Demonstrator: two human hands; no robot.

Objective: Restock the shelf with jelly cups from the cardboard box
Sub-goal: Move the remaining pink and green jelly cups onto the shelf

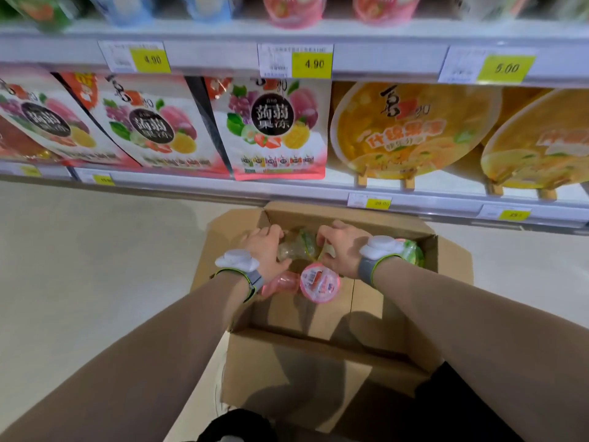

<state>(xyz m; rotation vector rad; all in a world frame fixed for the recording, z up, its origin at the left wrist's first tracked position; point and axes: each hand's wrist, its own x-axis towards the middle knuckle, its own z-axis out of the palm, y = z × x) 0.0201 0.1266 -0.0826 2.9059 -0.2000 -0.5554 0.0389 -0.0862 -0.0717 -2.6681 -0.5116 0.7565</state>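
Observation:
An open cardboard box (pixel 328 355) stands on the floor under the shelf. Both my hands reach into its far end. My left hand (pixel 266 247) curls round a clear green jelly cup (pixel 294 244). My right hand (pixel 342 247) grips another greenish cup (pixel 328 250) beside it; my fingers hide most of both cups. A pink jelly cup (pixel 319 283) lies on its side just below my hands, a second pink one (pixel 280 282) partly under my left wrist. A green-lidded cup (pixel 412 252) peeks out behind my right wrist.
The lower shelf (pixel 287 188) holds pink jelly pouches (pixel 271 129) at left and large orange jelly tubs (pixel 414 126) on wooden stands at right. Yellow price tags run along the shelf edges. Pale floor (pixel 95 250) lies left of the box. The box flaps stick out sideways.

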